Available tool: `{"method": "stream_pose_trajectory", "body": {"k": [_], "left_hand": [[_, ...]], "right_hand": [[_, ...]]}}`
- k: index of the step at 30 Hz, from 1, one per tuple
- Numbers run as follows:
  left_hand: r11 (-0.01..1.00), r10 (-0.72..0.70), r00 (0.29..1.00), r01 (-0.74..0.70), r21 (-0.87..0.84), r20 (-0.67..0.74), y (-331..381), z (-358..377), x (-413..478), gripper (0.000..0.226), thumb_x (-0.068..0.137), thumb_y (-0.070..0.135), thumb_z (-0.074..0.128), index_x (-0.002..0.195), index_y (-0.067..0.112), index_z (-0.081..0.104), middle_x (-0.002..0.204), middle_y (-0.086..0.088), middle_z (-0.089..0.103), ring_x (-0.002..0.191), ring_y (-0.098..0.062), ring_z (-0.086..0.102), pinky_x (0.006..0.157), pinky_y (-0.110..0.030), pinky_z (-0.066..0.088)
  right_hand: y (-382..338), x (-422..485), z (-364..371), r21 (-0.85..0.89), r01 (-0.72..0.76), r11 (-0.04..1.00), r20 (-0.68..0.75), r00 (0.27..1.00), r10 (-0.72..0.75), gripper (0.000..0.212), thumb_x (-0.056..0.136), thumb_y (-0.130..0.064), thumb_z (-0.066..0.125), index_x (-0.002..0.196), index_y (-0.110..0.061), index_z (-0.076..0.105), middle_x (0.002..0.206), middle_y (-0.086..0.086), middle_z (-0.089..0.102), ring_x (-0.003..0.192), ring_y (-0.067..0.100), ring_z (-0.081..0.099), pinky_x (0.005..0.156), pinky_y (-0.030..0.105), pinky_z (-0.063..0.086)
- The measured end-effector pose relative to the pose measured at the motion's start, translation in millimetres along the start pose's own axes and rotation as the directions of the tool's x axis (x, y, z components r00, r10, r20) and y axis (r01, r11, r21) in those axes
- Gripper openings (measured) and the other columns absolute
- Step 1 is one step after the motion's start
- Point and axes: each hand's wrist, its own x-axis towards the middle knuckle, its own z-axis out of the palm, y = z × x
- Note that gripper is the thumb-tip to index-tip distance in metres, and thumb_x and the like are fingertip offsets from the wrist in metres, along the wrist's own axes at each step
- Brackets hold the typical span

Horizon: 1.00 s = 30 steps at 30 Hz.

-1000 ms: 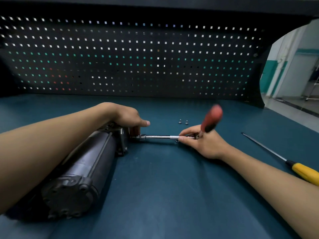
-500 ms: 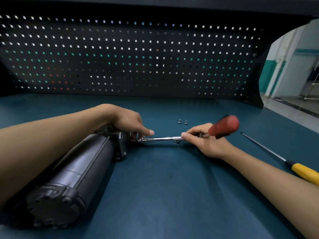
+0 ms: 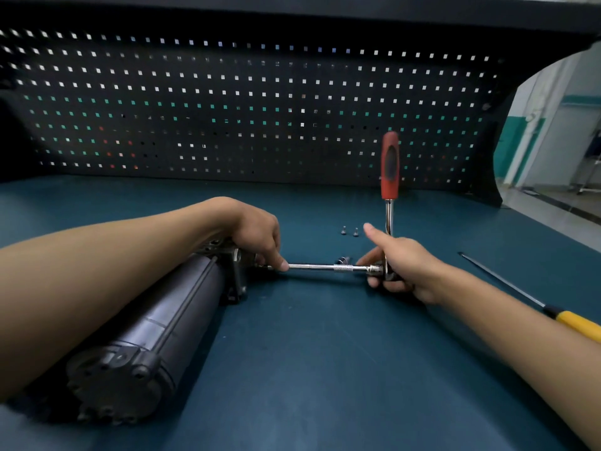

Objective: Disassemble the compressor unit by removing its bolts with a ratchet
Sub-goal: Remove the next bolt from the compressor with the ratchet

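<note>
Curling round the ratchet [image 3: 389,177], right fingers [image 3: 376,282] hold its handle upright.

On the worktop [image 3: 325,369] I counted one black compressor unit [image 3: 169,314], one red-handled ratchet [image 3: 389,170], one extension bar [image 3: 318,266], two loose bolts [image 3: 344,230], one yellow-handled screwdriver [image 3: 572,320], and two hands: left hand [image 3: 257,232], right hand [image 3: 400,265].

Compressor [image 3: 156,323] lies left, ratchet [image 3: 388,203] center, screwdriver [image 3: 533,301] right, 2 bolts [image 3: 350,231] behind.
</note>
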Motion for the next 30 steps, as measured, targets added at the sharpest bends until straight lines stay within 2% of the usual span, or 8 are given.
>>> {"method": "stream_pose_trajectory", "body": {"k": [3,9,14,17,20,23,28,30], "left_hand": [[1.000,0.000,1.000,0.000,-0.013,0.008,0,1,1,0.043,0.083,0.052,0.074,0.095,0.011,0.077,0.073,0.008,0.069,0.070,-0.014,0.063,0.070,-0.024,0.051],[1.000,-0.002,1.000,0.003,-0.031,0.025,-2,0,1,0.042,0.083,0.052,0.074,0.092,0.011,0.076,0.070,0.009,0.067,0.069,-0.015,0.062,0.069,-0.025,0.050],[1.000,-0.003,1.000,0.003,-0.031,0.030,-1,0,1,0.041,0.084,0.051,0.074,0.093,0.011,0.075,0.072,0.008,0.068,0.071,-0.016,0.062,0.071,-0.027,0.051],[0.998,-0.006,1.000,0.007,-0.057,0.024,-3,1,2,0.041,0.083,0.050,0.075,0.092,0.010,0.075,0.071,0.007,0.067,0.068,-0.015,0.061,0.065,-0.023,0.049],[0.998,-0.007,1.000,0.008,-0.061,0.013,-3,2,3,0.039,0.083,0.049,0.076,0.090,0.011,0.075,0.061,0.012,0.066,0.058,-0.009,0.059,0.051,-0.013,0.045],[0.999,0.007,1.000,-0.007,-0.049,0.004,-2,1,2,0.041,0.085,0.050,0.073,0.093,0.009,0.074,0.064,0.011,0.066,0.062,-0.011,0.061,0.047,-0.011,0.043],[0.998,0.041,0.998,-0.039,-0.044,0.053,2,-1,-5,0.036,0.096,0.049,0.058,0.098,0.017,0.075,0.078,0.008,0.068,0.075,-0.015,0.062,0.070,-0.022,0.049],[0.997,0.043,0.997,-0.039,-0.059,0.060,2,-1,-6,0.035,0.098,0.047,0.057,0.100,0.018,0.075,0.087,0.003,0.072,0.078,-0.014,0.063,0.075,-0.024,0.051]], "right_hand": [[-2,2,-5,0.031,-0.110,0.993,0.097,0.990,0.106,0.069,0.093,-0.069,0.047,0.098,-0.003,0.065,0.056,0.011,0.060,0.031,0.011,0.029,0.035,0.014,0.019],[-6,5,-8,0.021,-0.217,0.976,0.208,0.956,0.208,0.040,0.092,-0.055,0.062,0.087,-0.018,0.050,0.055,0.002,0.053,0.030,0.006,0.027,0.031,0.013,0.018],[-11,9,-11,0.038,-0.323,0.946,0.289,0.910,0.299,0.041,0.093,-0.052,0.061,0.076,-0.018,0.046,0.055,-0.001,0.052,0.029,0.002,0.028,0.028,0.011,0.018],[-12,10,-12,0.074,-0.336,0.939,0.304,0.905,0.299,0.040,0.095,-0.051,0.060,0.077,-0.018,0.044,0.056,0.000,0.052,0.029,0.002,0.030,0.028,0.011,0.019],[-5,7,-9,0.036,-0.216,0.976,0.232,0.951,0.202,0.035,0.090,-0.048,0.069,0.084,-0.019,0.052,0.057,0.003,0.055,0.033,0.006,0.034,0.030,0.013,0.024],[4,3,-7,-0.042,0.024,0.999,0.186,0.982,-0.015,0.032,0.087,-0.046,0.074,0.075,-0.021,0.058,0.058,0.006,0.059,0.036,0.011,0.039,0.034,0.016,0.024],[13,1,-5,-0.106,0.330,0.938,0.121,0.941,-0.317,0.027,0.084,-0.039,0.079,0.076,-0.014,0.072,0.058,0.007,0.065,0.040,0.014,0.047,0.040,0.019,0.035],[16,0,-4,-0.181,0.409,0.894,0.105,0.912,-0.396,0.020,0.083,-0.039,0.080,0.078,-0.020,0.076,0.059,0.002,0.067,0.045,0.010,0.050,0.045,0.020,0.039]]}}
